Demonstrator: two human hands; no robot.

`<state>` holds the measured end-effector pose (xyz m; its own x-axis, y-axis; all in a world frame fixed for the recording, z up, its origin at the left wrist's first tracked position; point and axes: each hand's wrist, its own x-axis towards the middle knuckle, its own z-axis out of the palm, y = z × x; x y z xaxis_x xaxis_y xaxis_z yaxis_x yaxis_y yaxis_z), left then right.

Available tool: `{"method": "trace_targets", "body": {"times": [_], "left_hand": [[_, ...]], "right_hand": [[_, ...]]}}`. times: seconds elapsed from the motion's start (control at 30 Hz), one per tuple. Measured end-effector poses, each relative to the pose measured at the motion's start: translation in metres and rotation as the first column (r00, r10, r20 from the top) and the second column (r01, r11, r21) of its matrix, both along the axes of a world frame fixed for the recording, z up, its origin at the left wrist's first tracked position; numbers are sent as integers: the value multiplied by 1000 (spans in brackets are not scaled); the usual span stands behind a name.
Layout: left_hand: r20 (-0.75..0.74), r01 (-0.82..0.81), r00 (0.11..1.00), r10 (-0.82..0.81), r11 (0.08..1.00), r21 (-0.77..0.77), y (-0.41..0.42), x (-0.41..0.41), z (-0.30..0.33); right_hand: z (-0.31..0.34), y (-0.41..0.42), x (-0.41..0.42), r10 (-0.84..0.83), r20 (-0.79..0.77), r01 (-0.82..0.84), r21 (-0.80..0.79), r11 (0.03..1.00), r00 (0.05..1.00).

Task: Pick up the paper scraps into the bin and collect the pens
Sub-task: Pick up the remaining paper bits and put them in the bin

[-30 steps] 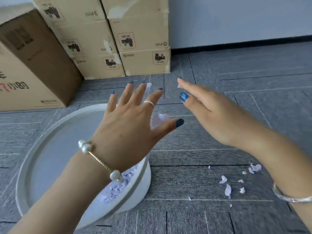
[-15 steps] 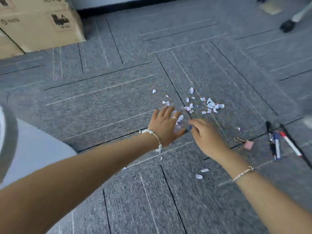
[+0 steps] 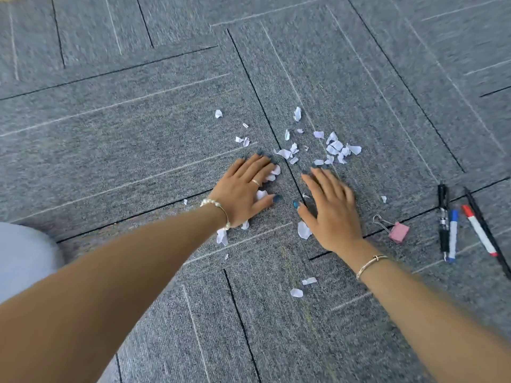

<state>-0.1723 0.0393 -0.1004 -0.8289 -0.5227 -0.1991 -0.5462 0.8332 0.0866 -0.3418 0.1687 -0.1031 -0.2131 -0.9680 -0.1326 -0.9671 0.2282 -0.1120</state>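
Small white paper scraps (image 3: 336, 148) lie scattered on the grey carpet, most just beyond my fingertips, a few near my wrists (image 3: 303, 230) and closer to me (image 3: 296, 292). My left hand (image 3: 246, 189) lies flat on the carpet with fingers straight, over a few scraps. My right hand (image 3: 329, 208) lies flat beside it, fingers spread. At the right lie a black pen (image 3: 443, 217), a blue-capped marker (image 3: 453, 234), a red-capped marker (image 3: 478, 233) and a thin black pen (image 3: 486, 228). Part of the white bin (image 3: 22, 255) shows at the left edge.
A pink binder clip (image 3: 396, 231) lies on the carpet between my right hand and the pens. Grey carpet tiles (image 3: 138, 120) cover the whole floor in view.
My hands left the bin and came down to the carpet among the scraps. My view swung from the bin and boxes to the floor, and both hands now lie flat.
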Motion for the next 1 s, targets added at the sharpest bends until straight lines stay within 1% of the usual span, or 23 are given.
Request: {"method": "trace_targets", "body": {"times": [0.3, 0.43, 0.57, 0.67, 0.87, 1.0], "left_hand": [[23, -31, 999, 30, 999, 23, -2, -2, 0], [37, -34, 999, 33, 999, 19, -3, -1, 4], [1, -32, 999, 32, 998, 57, -5, -2, -1], [7, -41, 999, 41, 994, 99, -6, -2, 0], [-12, -19, 1000, 21, 991, 134, -9, 0, 0], [-43, 2, 999, 6, 985, 171, -10, 2, 2]], "right_hand": [[1, -1, -3, -10, 94, 12, -28, 1000, 996], [6, -2, -2, -17, 121, 18, -5, 1000, 993], [6, -3, -3, -21, 115, 20, 17, 1000, 993], [7, -3, -3, -20, 113, 17, 30, 999, 993], [10, -5, 1, -37, 46, 33, 87, 996, 998], [14, -7, 6, -74, 64, 65, 134, 989, 995]]}}
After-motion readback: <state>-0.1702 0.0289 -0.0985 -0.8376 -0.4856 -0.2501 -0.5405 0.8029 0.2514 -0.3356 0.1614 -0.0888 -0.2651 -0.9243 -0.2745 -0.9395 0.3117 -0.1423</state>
